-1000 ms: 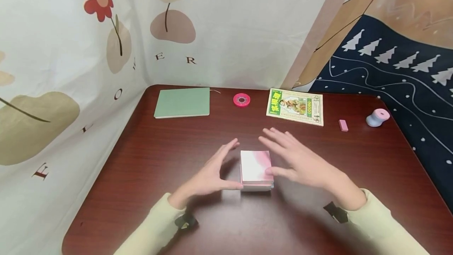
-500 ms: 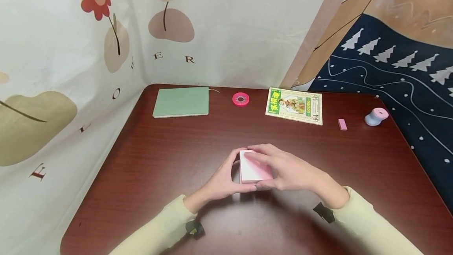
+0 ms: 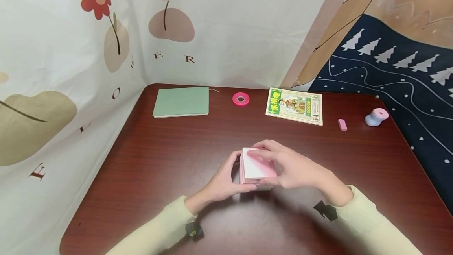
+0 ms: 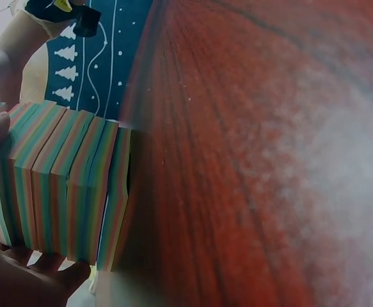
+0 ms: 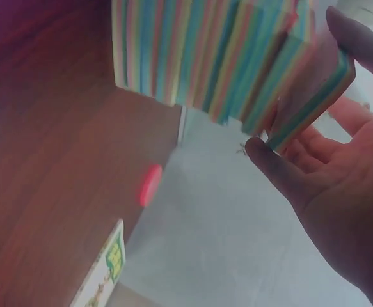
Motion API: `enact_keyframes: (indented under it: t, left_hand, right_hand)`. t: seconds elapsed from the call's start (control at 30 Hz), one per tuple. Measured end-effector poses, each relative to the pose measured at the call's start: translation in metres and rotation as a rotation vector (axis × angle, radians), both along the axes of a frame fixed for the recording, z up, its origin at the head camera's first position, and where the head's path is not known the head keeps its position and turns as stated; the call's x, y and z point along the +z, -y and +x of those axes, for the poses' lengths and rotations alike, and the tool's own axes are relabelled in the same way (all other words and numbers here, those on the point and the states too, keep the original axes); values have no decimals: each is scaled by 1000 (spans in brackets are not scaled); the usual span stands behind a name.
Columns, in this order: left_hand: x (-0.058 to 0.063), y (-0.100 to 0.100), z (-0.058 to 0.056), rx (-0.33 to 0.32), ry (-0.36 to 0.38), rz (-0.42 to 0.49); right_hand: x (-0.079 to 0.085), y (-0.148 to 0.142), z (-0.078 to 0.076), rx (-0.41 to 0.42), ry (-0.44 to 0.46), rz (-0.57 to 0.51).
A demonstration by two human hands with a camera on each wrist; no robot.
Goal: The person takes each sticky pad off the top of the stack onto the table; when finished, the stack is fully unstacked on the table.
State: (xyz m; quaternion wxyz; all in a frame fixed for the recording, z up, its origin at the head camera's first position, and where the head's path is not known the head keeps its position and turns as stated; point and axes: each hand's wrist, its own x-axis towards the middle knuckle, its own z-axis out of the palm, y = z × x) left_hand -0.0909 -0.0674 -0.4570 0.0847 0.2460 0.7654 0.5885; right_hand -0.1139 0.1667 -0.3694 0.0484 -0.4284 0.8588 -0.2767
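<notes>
A stack of square note pads (image 4: 77,185) with multicoloured striped edges stands on the table in front of me. My left hand (image 3: 224,181) grips the stack, thumb at the near side and fingers at the far side. My right hand (image 3: 299,168) pinches the top pad (image 3: 257,168), which has a white-and-pink face, between thumb and fingers. In the right wrist view this top pad (image 5: 320,96) is tilted, with a gap opening between it and the rest of the stack (image 5: 192,57). The fingers at the far side are partly hidden in the head view.
Along the back of the dark red table (image 3: 159,141) lie a green notebook (image 3: 181,102), a pink tape roll (image 3: 240,99) and a printed booklet (image 3: 294,106). To the right are a pink eraser (image 3: 342,124) and a pink-and-white spool-shaped object (image 3: 376,117). Printed curtains hang behind.
Both hands have closed in from beside the stack and taken hold of it. Over the last half second the top pad has risen slightly and shifted right in my right hand.
</notes>
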Motion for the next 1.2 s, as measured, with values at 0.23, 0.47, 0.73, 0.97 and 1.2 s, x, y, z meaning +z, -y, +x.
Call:
enact_keyframes:
  t: [0.23,0.47,0.73,0.97,1.2]
  left_hand:
    - [7,-1,2,9,24,14]
    - [35,-2,11,2,29,36]
    - [35,-2,10,-8,29,36]
    - [36,-2,8,-6,35,41]
    - [36,-2,9,0,39,40]
  right_hand:
    - [10,-26,-26,-136,20,-87]
    - [-23,-43,-77,-303,34,-7]
    - [-67,-33,-107,-279,56,97]
    - [-79,-28,-111,-283,30,141]
    - [-80,-28,-111,-285,62,185]
